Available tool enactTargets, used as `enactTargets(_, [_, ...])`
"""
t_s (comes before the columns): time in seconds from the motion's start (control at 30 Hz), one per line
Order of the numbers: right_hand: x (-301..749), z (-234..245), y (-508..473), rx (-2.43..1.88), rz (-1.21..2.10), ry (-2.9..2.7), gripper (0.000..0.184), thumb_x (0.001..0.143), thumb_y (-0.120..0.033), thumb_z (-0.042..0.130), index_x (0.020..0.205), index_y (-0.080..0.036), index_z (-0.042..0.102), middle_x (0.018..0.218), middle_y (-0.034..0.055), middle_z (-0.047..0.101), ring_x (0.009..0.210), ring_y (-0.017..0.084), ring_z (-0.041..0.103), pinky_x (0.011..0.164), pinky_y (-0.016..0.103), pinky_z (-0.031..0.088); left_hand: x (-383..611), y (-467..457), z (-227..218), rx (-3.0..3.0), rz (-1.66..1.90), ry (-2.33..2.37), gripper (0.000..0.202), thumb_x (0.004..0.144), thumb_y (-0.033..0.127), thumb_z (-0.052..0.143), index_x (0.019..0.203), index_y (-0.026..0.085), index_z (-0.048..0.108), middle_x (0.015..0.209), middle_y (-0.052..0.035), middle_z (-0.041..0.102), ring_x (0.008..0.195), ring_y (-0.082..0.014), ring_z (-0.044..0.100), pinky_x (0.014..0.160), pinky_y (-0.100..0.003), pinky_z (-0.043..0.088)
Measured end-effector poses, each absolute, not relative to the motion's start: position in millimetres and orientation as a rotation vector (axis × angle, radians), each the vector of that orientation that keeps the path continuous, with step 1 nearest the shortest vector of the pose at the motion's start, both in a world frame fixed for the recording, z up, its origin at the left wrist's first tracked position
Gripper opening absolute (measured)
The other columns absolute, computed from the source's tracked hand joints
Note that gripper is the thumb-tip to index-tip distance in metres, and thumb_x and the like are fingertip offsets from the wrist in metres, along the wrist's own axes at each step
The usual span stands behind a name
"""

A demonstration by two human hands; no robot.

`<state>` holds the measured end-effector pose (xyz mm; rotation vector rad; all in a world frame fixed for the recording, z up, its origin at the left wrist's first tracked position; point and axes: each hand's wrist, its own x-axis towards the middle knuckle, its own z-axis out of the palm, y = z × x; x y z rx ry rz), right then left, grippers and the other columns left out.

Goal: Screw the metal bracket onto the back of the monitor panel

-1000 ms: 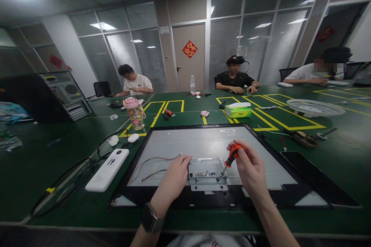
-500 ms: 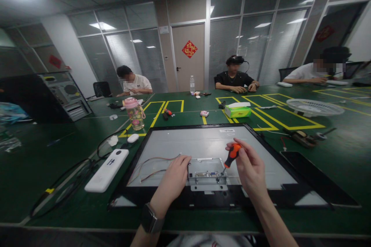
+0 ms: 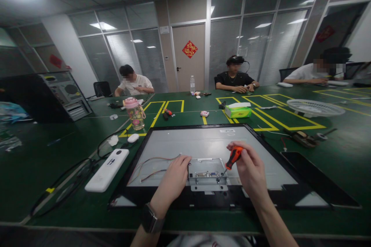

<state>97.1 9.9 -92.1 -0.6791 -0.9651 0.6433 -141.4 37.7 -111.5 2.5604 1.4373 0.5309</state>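
Note:
A display panel (image 3: 174, 139) with a grey back and black frame lies flat before me. On its near part sits a metal bracket (image 3: 208, 187) with a row of connector ports. My left hand (image 3: 176, 173) is closed at the bracket's left edge, its fingertips partly hidden. In my right hand (image 3: 252, 166) is an orange-and-black screwdriver (image 3: 234, 157), gripped by the handle and tilted. Its shaft runs down to the right end of the port row; whether the tip sits in a screw is too small to tell. Thin cables (image 3: 153, 159) lie left of the bracket.
Left of the panel are a white power bank (image 3: 107, 170), a black cable and a pink-lidded bottle (image 3: 134, 114). A tissue box (image 3: 238, 112) stands beyond it. To the right lie a dark flat panel (image 3: 319, 177) and a white round grille (image 3: 315, 107). Several people sit across the table.
My right hand and the screwdriver handle have shifted slightly down and to the right, with the tip staying near the same spot. My left hand has not visibly moved.

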Motion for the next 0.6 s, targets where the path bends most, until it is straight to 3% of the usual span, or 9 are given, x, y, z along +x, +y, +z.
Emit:
enactTargets(0.1, [98.3,-91.7,10.0,-0.696,0.579,-0.981,0.017,0.079,-0.041,0.079,0.088,-0.026,0.076,0.09,0.0042,0.069,0.086,0.021,0.064,0.076,0.033,0.05,-140.9,37.5,-109.5,2.559,0.515,1.44,0.048,0.093,0.007,0.033,0.135,0.015,0.055,0.136,-0.0129,0.06,0.126,-0.023,0.055,0.112,-0.041,0.042])
enactTargets(0.33, [96.2,-92.0,9.6,-0.69,0.637,-0.966,0.024,0.089,-0.045,0.066,0.1,-0.025,0.075,0.09,0.0065,0.071,0.085,0.022,0.066,0.078,0.037,0.051,-140.3,36.0,-106.5,2.559,0.49,1.448,0.048,0.094,0.007,0.032,0.136,0.015,0.054,0.135,-0.0122,0.059,0.126,-0.0231,0.055,0.113,-0.04,0.041])
enactTargets(0.5, [98.2,-93.5,11.2,-0.732,0.547,-0.991,0.018,0.079,-0.04,0.078,0.091,-0.026,0.076,0.094,0.0048,0.068,0.087,0.021,0.064,0.077,0.033,0.05,-139.5,35.6,-105.1,2.558,0.477,1.451,0.048,0.094,0.006,0.032,0.136,0.013,0.053,0.136,-0.0131,0.059,0.126,-0.0237,0.055,0.113,-0.041,0.041])
enactTargets(0.6, [98.4,-95.4,11.2,-0.738,0.601,-0.978,0.021,0.085,-0.04,0.073,0.101,-0.026,0.075,0.094,0.0055,0.072,0.086,0.021,0.067,0.078,0.035,0.052,-139.1,34.9,-103.0,2.551,0.451,1.457,0.048,0.094,0.007,0.033,0.137,0.013,0.053,0.137,-0.0131,0.058,0.128,-0.0239,0.054,0.114,-0.04,0.04])
